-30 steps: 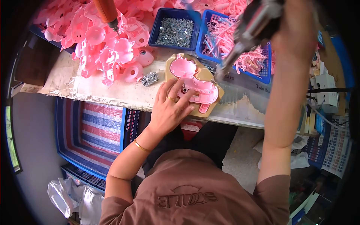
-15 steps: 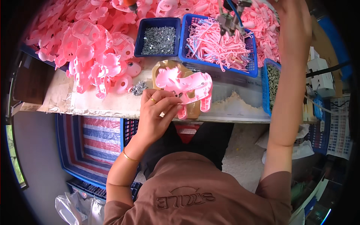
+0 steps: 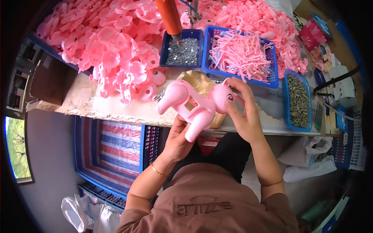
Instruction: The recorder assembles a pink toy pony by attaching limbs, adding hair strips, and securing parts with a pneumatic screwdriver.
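Note:
Above the table's near edge, a pink plastic toy animal (image 3: pixel 198 106) is held between both my hands, its smooth outer side and one painted eye showing. My left hand (image 3: pixel 178 139) is closed around its lower body and leg from beneath, the fingertips partly hidden by the toy. At the head, my right hand (image 3: pixel 245 110) grips with the thumb near the eye and fingers behind. Just behind the toy, a gold-coloured moulded holder (image 3: pixel 198 80) rests on the table, partly covered by it. Over a blue tray of small screws (image 3: pixel 182 52) hangs an orange power screwdriver (image 3: pixel 169 17), touched by neither hand.
Pink toy shells (image 3: pixel 112 58) are heaped at the left. A blue basket (image 3: pixel 274 79) holds thin pink pieces, with more pink parts behind. To the right stands a blue basket of small metal parts (image 3: pixel 298 103). Below the table at left is a stripe-lined crate (image 3: pixel 116 151).
My right hand has come down from the upper right onto the toy's head. The toy has turned from its hollow inside to its outer side, and my left hand has shifted beneath it.

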A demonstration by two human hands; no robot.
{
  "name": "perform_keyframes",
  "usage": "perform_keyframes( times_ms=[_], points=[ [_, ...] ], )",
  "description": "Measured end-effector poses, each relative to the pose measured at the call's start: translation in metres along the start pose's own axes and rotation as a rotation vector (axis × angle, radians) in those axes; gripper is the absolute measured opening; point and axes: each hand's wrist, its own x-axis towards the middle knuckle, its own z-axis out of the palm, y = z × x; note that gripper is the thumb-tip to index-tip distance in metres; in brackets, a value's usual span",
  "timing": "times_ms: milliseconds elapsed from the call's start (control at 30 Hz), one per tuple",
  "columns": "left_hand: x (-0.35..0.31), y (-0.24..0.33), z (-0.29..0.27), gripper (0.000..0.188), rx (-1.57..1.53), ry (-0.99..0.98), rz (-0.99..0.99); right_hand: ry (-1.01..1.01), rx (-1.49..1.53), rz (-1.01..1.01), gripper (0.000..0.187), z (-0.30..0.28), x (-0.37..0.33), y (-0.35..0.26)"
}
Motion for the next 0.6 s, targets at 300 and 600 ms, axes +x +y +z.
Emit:
perform_keyframes(
  times_ms=[300,600],
  points=[
    [-0.028,-0.012,-0.018,0.054,0.106,0.096,-0.116,-0.074,0.533,0.24,0.048,0.038,0.008,0.011],
    [-0.037,-0.003,-0.029,0.06,0.269,0.108,-0.19,-0.257,0.67,0.232,0.054,0.047,0.019,0.021]
  ],
)
